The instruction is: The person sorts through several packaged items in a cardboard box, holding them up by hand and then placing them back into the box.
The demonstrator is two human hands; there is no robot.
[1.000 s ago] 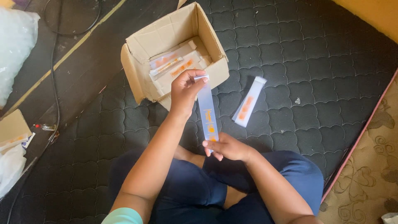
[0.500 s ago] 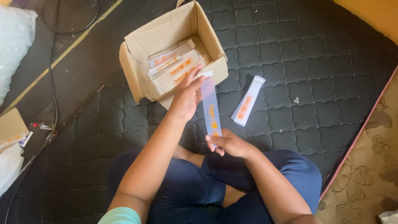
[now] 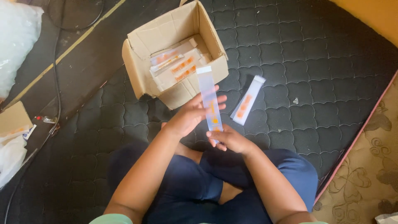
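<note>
I sit cross-legged on a dark quilted mat [image 3: 315, 62]. My right hand [image 3: 230, 140] pinches the lower end of a long clear plastic sleeve with orange print [image 3: 207, 93], held upright in front of me. My left hand [image 3: 191, 115] lies flat against the sleeve's middle, fingers spread behind it. An open cardboard box [image 3: 137, 62] stands just beyond my hands and holds several similar packets [image 3: 178, 66]. One more packet [image 3: 248, 100] lies flat on the mat to the right of the box.
A black cable [image 3: 56, 83] runs along the bare floor at the left. A white plastic bag [image 3: 16, 41] sits at the far left, with a small cardboard piece [image 3: 12, 118] below it. A patterned beige floor covering [image 3: 373, 166] borders the mat at the right.
My left hand has slid down the sleeve from its top end to its middle and opened flat. The sleeve's top now stands free in front of the box.
</note>
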